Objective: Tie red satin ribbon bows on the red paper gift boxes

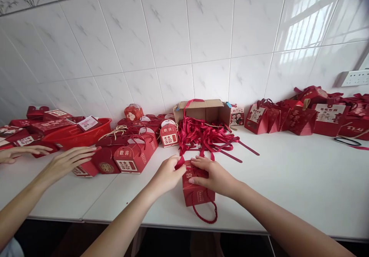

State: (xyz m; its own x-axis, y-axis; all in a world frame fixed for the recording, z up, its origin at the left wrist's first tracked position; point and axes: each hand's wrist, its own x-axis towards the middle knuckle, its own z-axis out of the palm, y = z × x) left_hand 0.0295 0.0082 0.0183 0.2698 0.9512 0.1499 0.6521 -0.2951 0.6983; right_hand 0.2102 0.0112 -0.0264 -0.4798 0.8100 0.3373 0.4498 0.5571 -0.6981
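Observation:
My left hand [169, 173] is closed, pinching a red ribbon [180, 162] at the upper left of a small red gift box [191, 196]. My right hand [211, 175] lies over the top of that box with its thumb and fingers spread, touching the card. Part of the box is hidden under it. A twisted red cord handle [211, 220] hangs from the box's near side onto the white table. Just beyond both hands, a heap of red ribbons [198, 132] spills from an opened cardboard box [203, 105].
At left, another person's hands [67, 160] reach over red boxes. Several red gift boxes [138, 153] stand in a group beside a red plastic basin [73, 138]. More red gift bags [256, 120] line the tiled wall at right, near a black loop [347, 141]. A socket panel [354, 78] is there.

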